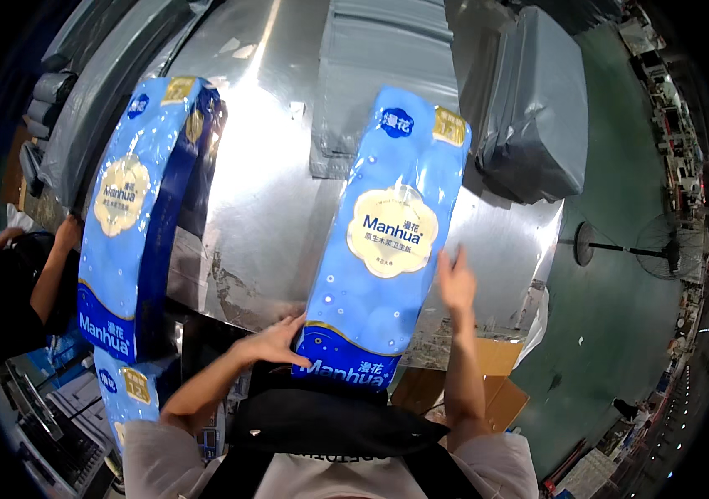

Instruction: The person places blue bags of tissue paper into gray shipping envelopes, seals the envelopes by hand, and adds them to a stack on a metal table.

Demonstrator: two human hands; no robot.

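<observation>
A long light-blue pack of toilet paper point(375, 303), with a cream flower-shaped label and dark-blue lower end, lies tilted in front of me across the metal table. At its lower left corner is my left hand point(275, 341), thumb over the front and fingers against the side, gripping that corner. Beside the right edge of the pack, my right hand point(457, 287) has its fingers stretched out; they are at the edge, and I cannot tell if they press on it. Under the pack's far end lies a stack of flat grey plastic bags point(383, 50).
A second blue pack point(117, 258) stands at the left, with another point(125, 387) below it. Grey wrapped bundles lie at the far left point(113, 100) and right point(537, 116). Another person's hand point(67, 233) is at the left; a fan point(662, 254) stands on the green floor.
</observation>
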